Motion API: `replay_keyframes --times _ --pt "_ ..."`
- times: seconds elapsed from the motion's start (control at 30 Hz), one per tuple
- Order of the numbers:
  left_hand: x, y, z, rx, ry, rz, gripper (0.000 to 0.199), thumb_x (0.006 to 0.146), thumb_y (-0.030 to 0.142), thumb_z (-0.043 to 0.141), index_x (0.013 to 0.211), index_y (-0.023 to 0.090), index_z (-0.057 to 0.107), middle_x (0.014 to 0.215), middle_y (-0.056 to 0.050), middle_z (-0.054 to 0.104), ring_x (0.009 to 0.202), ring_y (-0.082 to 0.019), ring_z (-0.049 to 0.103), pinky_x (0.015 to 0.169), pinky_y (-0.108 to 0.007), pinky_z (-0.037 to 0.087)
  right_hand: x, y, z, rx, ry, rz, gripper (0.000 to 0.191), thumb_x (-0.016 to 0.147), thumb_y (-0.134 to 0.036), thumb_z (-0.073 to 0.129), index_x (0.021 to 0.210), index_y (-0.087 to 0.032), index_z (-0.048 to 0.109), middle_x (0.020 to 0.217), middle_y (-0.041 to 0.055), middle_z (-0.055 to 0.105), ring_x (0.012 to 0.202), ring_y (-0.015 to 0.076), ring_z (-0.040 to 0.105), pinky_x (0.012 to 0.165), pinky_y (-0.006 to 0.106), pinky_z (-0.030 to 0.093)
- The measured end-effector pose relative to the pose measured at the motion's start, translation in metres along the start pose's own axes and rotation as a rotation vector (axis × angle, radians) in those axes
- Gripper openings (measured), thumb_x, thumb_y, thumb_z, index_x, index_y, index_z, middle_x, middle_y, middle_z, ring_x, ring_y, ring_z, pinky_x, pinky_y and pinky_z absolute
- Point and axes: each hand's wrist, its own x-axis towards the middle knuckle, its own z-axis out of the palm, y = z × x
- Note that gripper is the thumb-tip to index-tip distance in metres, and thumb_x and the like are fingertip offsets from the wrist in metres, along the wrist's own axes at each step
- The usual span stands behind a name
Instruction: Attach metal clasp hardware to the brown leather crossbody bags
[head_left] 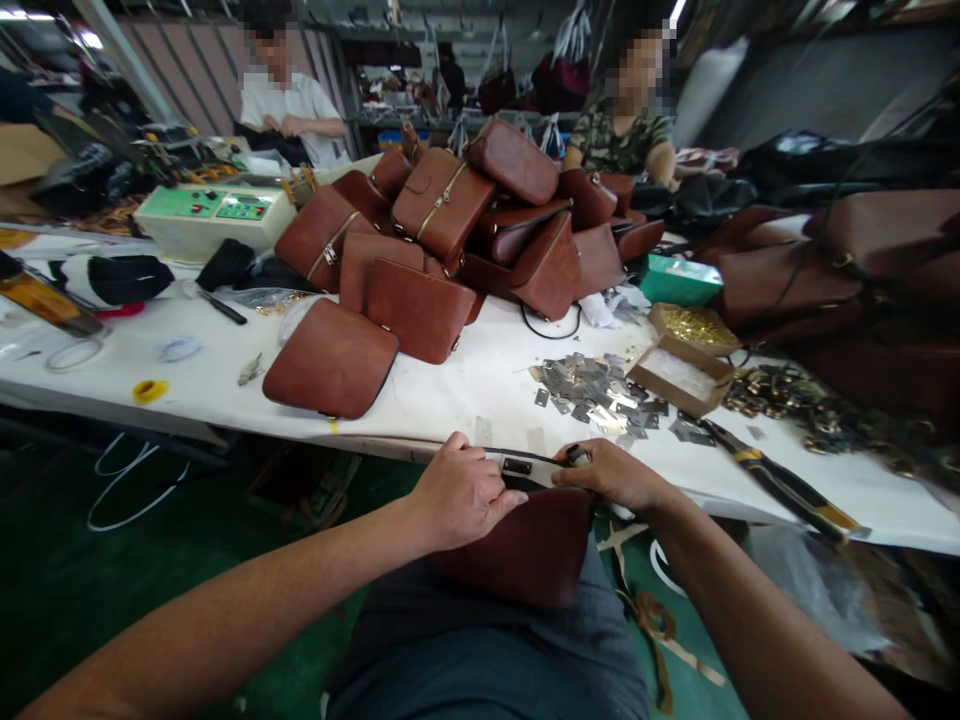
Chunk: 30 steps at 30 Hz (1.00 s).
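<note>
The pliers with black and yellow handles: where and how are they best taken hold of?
Probably around both handles, the right hand coming from the near side: the handles slant toward the white table's near edge, while the jaws point away, beside flat grey metal plates.

No lettering, brand, number or sign can be read, the tiny marks on the green control panel of the cream box-shaped machine, left of the brown leather bag heap, being too blurred.
</note>
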Motion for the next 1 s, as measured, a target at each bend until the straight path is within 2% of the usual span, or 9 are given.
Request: replay_keyframes --times 0.17,0.3,0.4,0.47,0.63,0.77,0.83,0.87,1.0 --pt "0.008 -0.013 0.01 -0.099 0.12 -0.204 0.041 0.104 0.043 0.052 0.085 0.025 0.083 0.124 -0.004 0.074 0.118 -0.027 0.058 0.093 -0.046 0.046 0.032 -0.022 -0.012 -0.206 -0.094 0.068 0.027 0.069 -0.041 0.073 0.084 -0.019 0.076 0.057 -0.0021 0.062 0.048 0.0138 0.05 0.045 0.026 0.037" --pt "0.012 -0.022 0.014 -0.136 0.06 -0.265 0.032 0.098 0.036 0.06 0.079 0.024 0.082 0.141 -0.006 0.067 0.126 -0.031 0.057 0.099 -0.05 0.051 0.045 -0.029 -0.02 -0.292 -0.201 0.053 0.025 0.07 -0.041 0.072 0.082 -0.019 0.077 0.06 -0.001 0.064 0.05 0.014 0.051 0.047 0.026 0.038" --pt "0.007 -0.015 0.024 -0.266 0.0 -0.292 0.021 0.091 0.042 0.068 0.095 0.026 0.083 0.138 -0.008 0.068 0.118 -0.029 0.063 0.1 -0.047 0.054 0.057 -0.031 -0.027 -0.404 -0.282 -0.027 0.02 0.069 -0.037 0.073 0.081 -0.022 0.079 0.066 -0.0006 0.069 0.057 0.0161 0.057 0.053 0.026 0.042" --pt "0.0 -0.006 0.037 -0.418 0.038 -0.353 0.028 0.084 0.044 0.076 0.107 0.027 0.079 0.131 -0.007 0.07 0.116 -0.027 0.066 0.1 -0.043 0.055 0.066 -0.031 -0.029 -0.472 -0.34 -0.064 0.018 0.069 -0.034 0.073 0.082 -0.023 0.081 0.068 -0.0006 0.072 0.062 0.0181 0.061 0.056 0.027 0.044" --pt "-0.015 0.004 0.084 -0.808 0.268 -0.887 0.033 0.074 0.035 0.081 0.098 0.021 0.064 0.089 -0.001 0.07 0.081 -0.018 0.065 0.072 -0.03 0.053 0.088 -0.032 -0.025 -0.592 -0.391 -0.096 0.017 0.072 -0.03 0.071 0.084 -0.024 0.081 0.072 0.0004 0.075 0.066 0.0205 0.065 0.06 0.028 0.045" --pt "-0.013 -0.003 0.108 -1.039 0.074 -0.969 0.031 0.077 0.042 0.076 0.093 0.017 0.069 0.08 0.0 0.068 0.074 -0.017 0.06 0.065 -0.025 0.042 0.096 -0.041 -0.018 -0.64 -0.441 -0.139 0.015 0.074 -0.032 0.073 0.084 -0.023 0.081 0.073 0.0004 0.074 0.068 0.0198 0.066 0.063 0.028 0.046" --pt "-0.009 -0.005 0.112 -1.08 -0.017 -0.944 0.03 0.084 0.045 0.067 0.079 0.015 0.07 0.067 0.002 0.06 0.065 -0.015 0.054 0.059 -0.025 0.034 0.09 -0.052 -0.013 -0.609 -0.354 -0.163 0.015 0.076 -0.035 0.076 0.082 -0.022 0.08 0.07 0.0004 0.073 0.066 0.0189 0.064 0.063 0.028 0.046" --pt "-0.006 -0.005 0.111 -1.091 -0.035 -0.934 0.033 0.086 0.046 0.064 0.075 0.015 0.07 0.064 0.003 0.057 0.063 -0.014 0.052 0.058 -0.025 0.031 0.084 -0.058 -0.009 -0.553 -0.237 -0.184 0.016 0.076 -0.038 0.078 0.08 -0.022 0.079 0.069 0.0002 0.071 0.064 0.0181 0.063 0.061 0.028 0.045" --pt "0.003 0.001 0.108 -1.134 -0.042 -0.911 0.037 0.088 0.049 0.061 0.075 0.016 0.071 0.064 0.003 0.056 0.064 -0.015 0.05 0.057 -0.025 0.029 0.051 -0.083 0.019 0.104 0.379 -0.395 0.035 0.088 -0.052 0.073 0.072 -0.022 0.063 0.059 -0.0015 0.06 0.051 0.0143 0.053 0.05 0.028 0.042"
